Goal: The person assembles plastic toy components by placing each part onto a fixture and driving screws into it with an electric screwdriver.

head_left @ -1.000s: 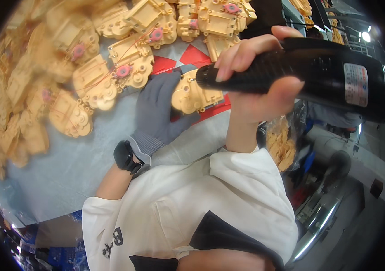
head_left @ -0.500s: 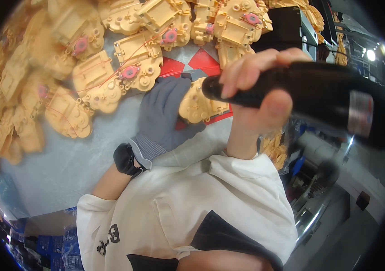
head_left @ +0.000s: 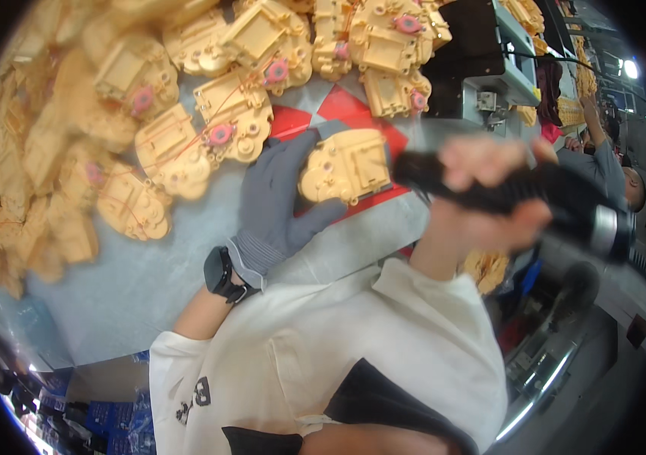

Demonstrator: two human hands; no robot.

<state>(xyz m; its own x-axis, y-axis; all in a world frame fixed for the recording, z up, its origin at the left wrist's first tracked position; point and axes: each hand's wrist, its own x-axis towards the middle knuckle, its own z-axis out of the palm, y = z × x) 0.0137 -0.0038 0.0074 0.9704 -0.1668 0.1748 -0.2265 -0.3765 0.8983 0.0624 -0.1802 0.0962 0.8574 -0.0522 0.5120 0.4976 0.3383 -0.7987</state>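
Observation:
My left hand [head_left: 273,186], in a grey knit glove, grips a cream plastic housing [head_left: 347,168] from its left side, thumb along the near edge and fingers at the far left. The housing lies on a red and grey patch of the table, with round bosses and a rectangular recess facing up. My bare right hand [head_left: 490,186] is wrapped round a thick black electric screwdriver [head_left: 565,201], blurred by motion. The tool is held nearly level above the table, its narrow end pointing left, just beside the housing's right edge. Whether it touches the housing, I cannot tell.
Similar cream housings [head_left: 235,114], some with pink discs and thin red wires, are heaped over the left and far side of the grey table [head_left: 209,220]. A black and grey machine [head_left: 482,61] stands at the far right. Beyond it is another person [head_left: 603,159].
My right hand and the screwdriver have moved to the right and nearer, uncovering the housing's right part. My left hand keeps its hold. The other person has come into view at right.

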